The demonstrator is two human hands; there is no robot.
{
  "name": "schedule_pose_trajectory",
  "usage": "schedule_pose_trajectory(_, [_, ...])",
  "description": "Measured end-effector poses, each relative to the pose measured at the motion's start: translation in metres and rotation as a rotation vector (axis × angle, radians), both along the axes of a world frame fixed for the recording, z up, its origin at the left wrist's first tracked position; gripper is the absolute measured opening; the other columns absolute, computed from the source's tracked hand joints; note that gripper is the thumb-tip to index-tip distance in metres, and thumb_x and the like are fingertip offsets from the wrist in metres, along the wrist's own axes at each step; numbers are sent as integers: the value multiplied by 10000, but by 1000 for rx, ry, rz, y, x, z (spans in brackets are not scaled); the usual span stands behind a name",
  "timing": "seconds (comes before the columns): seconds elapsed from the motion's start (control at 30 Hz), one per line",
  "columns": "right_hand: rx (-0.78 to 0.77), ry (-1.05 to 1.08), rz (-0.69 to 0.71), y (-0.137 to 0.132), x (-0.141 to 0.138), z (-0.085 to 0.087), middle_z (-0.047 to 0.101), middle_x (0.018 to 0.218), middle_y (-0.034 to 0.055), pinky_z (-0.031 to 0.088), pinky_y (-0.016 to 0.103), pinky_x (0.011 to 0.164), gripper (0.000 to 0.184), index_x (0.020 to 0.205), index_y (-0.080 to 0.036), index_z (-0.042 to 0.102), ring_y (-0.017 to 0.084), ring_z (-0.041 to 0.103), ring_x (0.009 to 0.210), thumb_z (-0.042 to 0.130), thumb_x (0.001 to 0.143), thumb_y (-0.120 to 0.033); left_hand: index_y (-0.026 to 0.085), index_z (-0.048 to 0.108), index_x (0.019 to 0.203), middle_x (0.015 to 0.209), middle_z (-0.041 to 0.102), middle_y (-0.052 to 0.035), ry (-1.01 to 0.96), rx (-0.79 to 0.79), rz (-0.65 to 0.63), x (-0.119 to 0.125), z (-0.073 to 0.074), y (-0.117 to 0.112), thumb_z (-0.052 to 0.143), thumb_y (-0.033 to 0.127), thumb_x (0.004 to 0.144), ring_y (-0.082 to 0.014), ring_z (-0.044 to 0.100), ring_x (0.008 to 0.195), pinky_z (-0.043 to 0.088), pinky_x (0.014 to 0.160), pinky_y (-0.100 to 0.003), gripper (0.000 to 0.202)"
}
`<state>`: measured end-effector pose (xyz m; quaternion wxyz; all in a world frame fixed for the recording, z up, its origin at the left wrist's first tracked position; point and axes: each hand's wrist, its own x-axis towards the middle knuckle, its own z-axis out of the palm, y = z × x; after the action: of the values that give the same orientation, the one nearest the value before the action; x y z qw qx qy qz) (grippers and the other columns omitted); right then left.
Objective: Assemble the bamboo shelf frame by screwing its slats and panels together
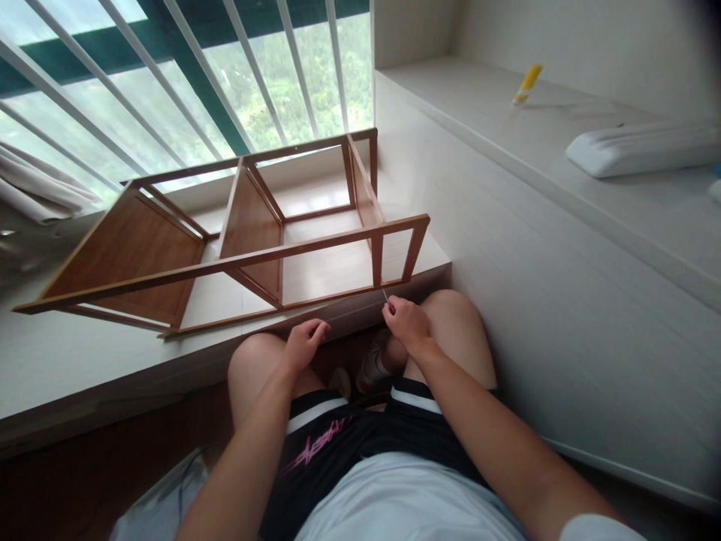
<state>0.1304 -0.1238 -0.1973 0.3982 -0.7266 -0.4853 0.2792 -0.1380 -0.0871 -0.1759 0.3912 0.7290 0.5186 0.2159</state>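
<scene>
- Wooden shelf unit (pixel 251 233): open slatless frame with panel shelves, lying on its side on the pale window ledge (pixel 34 361), below white window bars (pixel 257 74).
- Right hand (pixel 408 321): clamped on a thin metal rod (pixel 386 295), tool type unclear. Rod tip sits at the unit's lower front rail, near the foot of an upright; can't tell if it's seated.
- Left hand (pixel 306 343): fingers curled in, thumb together with them, above left knee, just short of the ledge. Can't tell if anything small is inside.
- Text: pink lettering (pixel 318 445) on the black shorts (pixel 431 434), stylized and not legible.
- Right side: yellow-and-white tube-like item (pixel 528 84) and white wrapped packet (pixel 642 149) on the pale tabletop (pixel 478 94); any labels too blurred to read.
</scene>
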Motion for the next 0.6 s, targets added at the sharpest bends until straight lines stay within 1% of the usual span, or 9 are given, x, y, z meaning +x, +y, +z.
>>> schedule_pose_trajectory(0.1, [-19,-143,8,-2,-2,2,615,686,65,247,309,604,270,637,-220,511,200,540,685,569,850,-375,190,670,868,853,641,-49,-10,99,67,2,8,-2,465,394,911,-195,595,833,464,792,-304,292])
schedule_pose_trajectory(0.17, [-29,-204,20,-3,-2,2,623,672,66,238,306,597,307,650,-222,534,197,545,663,536,886,-418,197,664,903,979,618,-66,-29,200,133,3,11,-2,461,361,916,-205,586,948,464,864,-314,262])
schedule_pose_trajectory(0.23, [-32,-243,31,-3,-2,2,631,672,67,231,304,592,338,664,-222,548,194,547,648,496,916,-441,206,658,976,1099,582,-77,-51,304,192,3,11,-1,476,327,909,-203,580,995,482,860,-312,229])
schedule_pose_trajectory(0.3, [-29,-262,40,-2,-1,1,633,673,67,225,304,590,348,669,-222,552,192,546,635,478,929,-442,216,637,1078,1211,549,-83,-51,362,224,3,10,0,499,289,896,-191,589,969,501,842,-314,240])
schedule_pose_trajectory(0.37, [-24,-261,46,-2,0,-1,626,664,65,220,306,588,346,669,-221,549,189,538,619,474,930,-436,226,606,1165,1293,523,-86,-26,369,222,2,7,2,504,253,890,-188,592,985,501,882,-331,295])
schedule_pose_trajectory(0.43, [-16,-239,50,-1,1,-3,615,652,59,222,305,587,338,673,-222,546,185,529,609,471,929,-430,228,588,1205,1329,513,-85,-12,375,212,1,4,4,497,225,888,-208,568,1096,481,948,-352,330])
schedule_pose_trajectory(0.5, [-4,-198,58,0,1,-5,601,638,49,236,300,587,331,674,-223,542,180,522,602,467,925,-425,225,584,1214,1334,518,-85,-14,382,199,-1,2,7,494,208,885,-228,513,1215,457,1001,-369,341])
schedule_pose_trajectory(0.6, [25,-96,86,2,0,-10,568,608,24,276,286,582,339,657,-224,513,167,506,585,446,922,-425,224,589,1210,1329,530,-84,-20,374,196,-3,-1,9,491,199,881,-234,488,1260,449,1022,-385,344])
